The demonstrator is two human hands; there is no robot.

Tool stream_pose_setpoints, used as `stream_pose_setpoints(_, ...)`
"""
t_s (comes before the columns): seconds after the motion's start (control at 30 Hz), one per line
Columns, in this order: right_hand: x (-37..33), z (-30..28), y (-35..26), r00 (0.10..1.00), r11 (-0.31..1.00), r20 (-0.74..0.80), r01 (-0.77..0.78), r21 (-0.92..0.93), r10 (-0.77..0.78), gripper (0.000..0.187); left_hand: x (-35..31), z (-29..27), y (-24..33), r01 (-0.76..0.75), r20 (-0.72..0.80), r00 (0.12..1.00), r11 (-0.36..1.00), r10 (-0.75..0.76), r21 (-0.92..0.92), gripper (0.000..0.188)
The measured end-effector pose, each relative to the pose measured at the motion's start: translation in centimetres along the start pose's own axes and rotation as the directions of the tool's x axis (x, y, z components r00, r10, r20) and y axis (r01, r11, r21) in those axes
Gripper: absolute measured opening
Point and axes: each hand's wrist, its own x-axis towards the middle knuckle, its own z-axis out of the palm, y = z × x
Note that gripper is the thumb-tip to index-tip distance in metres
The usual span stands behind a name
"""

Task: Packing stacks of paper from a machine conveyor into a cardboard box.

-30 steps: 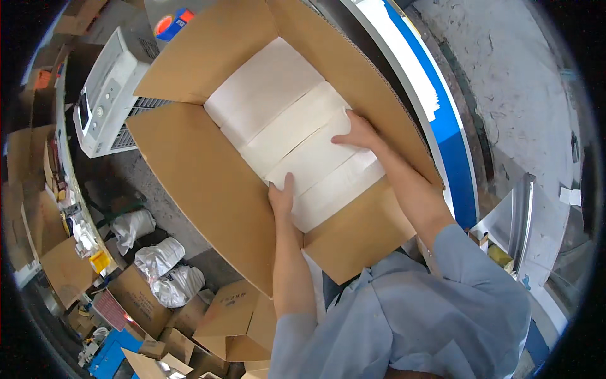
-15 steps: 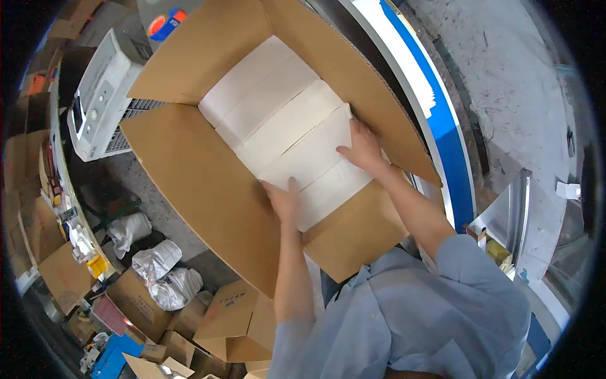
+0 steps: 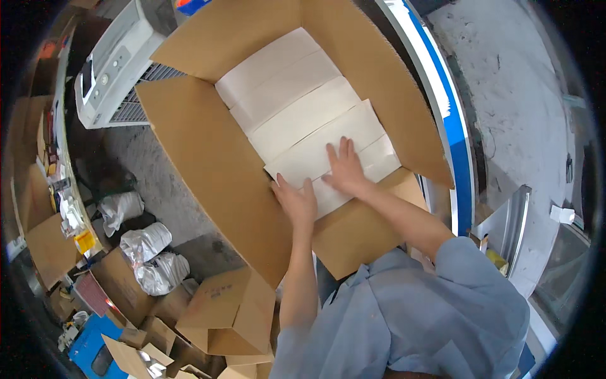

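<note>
A big open cardboard box [image 3: 208,170] stands before me with its flaps raised. Several long, flat white boxes [image 3: 309,103] lie side by side inside it as one layer. One of the nearer white pieces [image 3: 338,139] sits slightly askew against its neighbours. My right hand [image 3: 347,172] rests on the near white boxes, fingers spread and nothing gripped. By the left wall of the carton, my left hand [image 3: 297,201] touches the near left end of the same pieces, its fingers apart.
A whitish machine with a grille [image 3: 113,79] stands beyond the carton at left. Silvery bags [image 3: 151,256] and smaller cardboard boxes [image 3: 227,309] lie on the floor to the left. A blue-and-white curved edge [image 3: 456,145] runs along the right side.
My right hand has left the right end of the white piece and come nearer, toward the middle. My left hand has shifted slightly right. The whole view has tilted a little.
</note>
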Motion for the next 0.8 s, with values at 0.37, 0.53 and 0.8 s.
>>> stream_pose_setpoints(0.37,1.3,3.4,-5.9,0.821,0.678,-0.056,0.506,0.533,-0.568,0.056,-6.3,-4.0,-0.6,-0.054,-0.037,0.998,0.97,0.046,-0.239,0.067)
stream_pose_setpoints(0.53,8.3,-2.8,-10.4,0.826,0.809,-0.095,0.564,0.165,-0.556,0.048,-8.2,-3.4,-1.0,-0.117,0.058,0.989,0.964,0.134,-0.238,0.061)
stream_pose_setpoints(0.8,11.2,-1.8,-9.9,0.755,0.842,0.375,0.458,0.284,-0.537,0.072,-9.2,-2.6,-3.0,-0.095,0.183,0.972,0.958,0.148,-0.272,0.057)
